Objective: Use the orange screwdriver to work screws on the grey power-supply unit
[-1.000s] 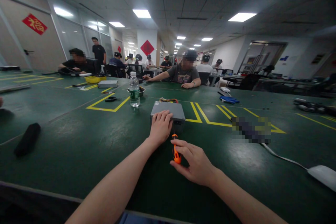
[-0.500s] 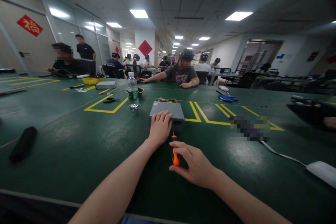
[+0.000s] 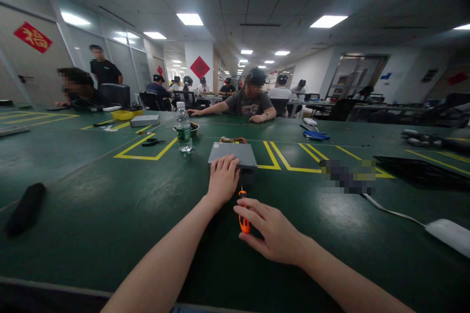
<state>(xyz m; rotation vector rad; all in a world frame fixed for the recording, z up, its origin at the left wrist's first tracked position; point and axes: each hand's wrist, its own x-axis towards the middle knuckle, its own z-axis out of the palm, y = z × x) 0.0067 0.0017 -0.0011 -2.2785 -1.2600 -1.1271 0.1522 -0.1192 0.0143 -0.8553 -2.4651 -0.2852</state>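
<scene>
A grey metal computer power supply lies on the green table in front of me, its bundle of coloured cables at the far side. Over its near left edge, my left hand grips it, fingers on the top face. My right hand holds an orange and black screwdriver between thumb and fingertips. The screwdriver's thin shaft points away from me at the near face of the power supply, below the socket. Whether its tip sits in a screw is too small to tell.
A water bottle stands before a bowl to the left. Black pliers-like tool, yellow tray and grey box lie beyond. Blue cable and white power strip are on the right. A person sits opposite.
The fingers of my right hand have shifted slightly around the screwdriver handle. My left hand stays on the power supply. At the right, a black flat object now lies on the table, and the hand there is gone.
</scene>
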